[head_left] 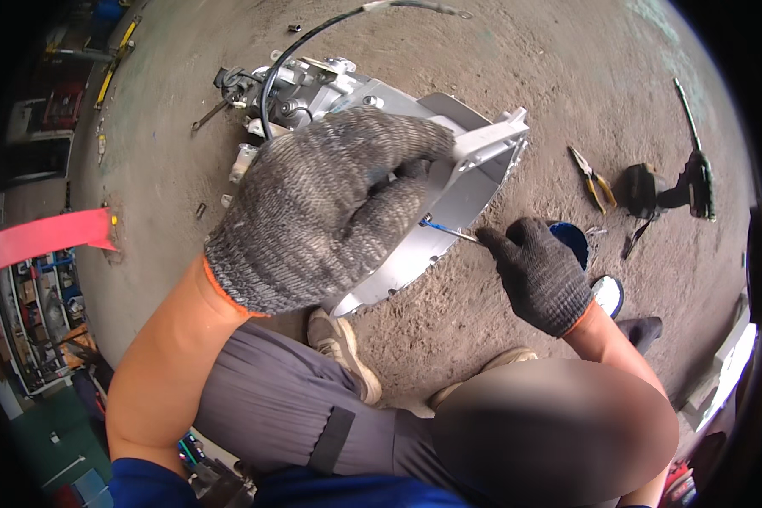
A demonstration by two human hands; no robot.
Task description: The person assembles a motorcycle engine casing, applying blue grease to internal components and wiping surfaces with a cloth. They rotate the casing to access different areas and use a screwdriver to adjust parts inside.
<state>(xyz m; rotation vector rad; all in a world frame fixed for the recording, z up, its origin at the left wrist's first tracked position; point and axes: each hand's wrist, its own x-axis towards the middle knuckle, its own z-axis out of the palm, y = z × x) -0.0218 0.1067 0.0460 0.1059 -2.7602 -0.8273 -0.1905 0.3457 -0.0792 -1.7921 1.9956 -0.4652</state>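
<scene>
A silver cast-metal gearbox housing (408, 264) lies tilted on the ground in front of me, its hollow open end toward the right. My left hand (330, 203), in a grey knitted glove, is closed over the housing's upper side, thumb and fingers bent at its rim. Between the fingers of my gloved right hand (540, 275) is a thin metal rod (461, 233). Blue paste coats its tip, which reaches inside the housing near a small dark hole. Just behind the right hand stands an open tin of blue paste (572, 241), partly hidden by the glove.
Right of the housing lie yellow-handled pliers (595, 180), a cordless power tool (673, 190) with a long shaft, and a round lid (607, 296). A black cable (292, 51) arches over the housing's far end. A wrench (210, 116) and a socket (295, 28) lie beyond. A red beam (46, 240) juts in at left.
</scene>
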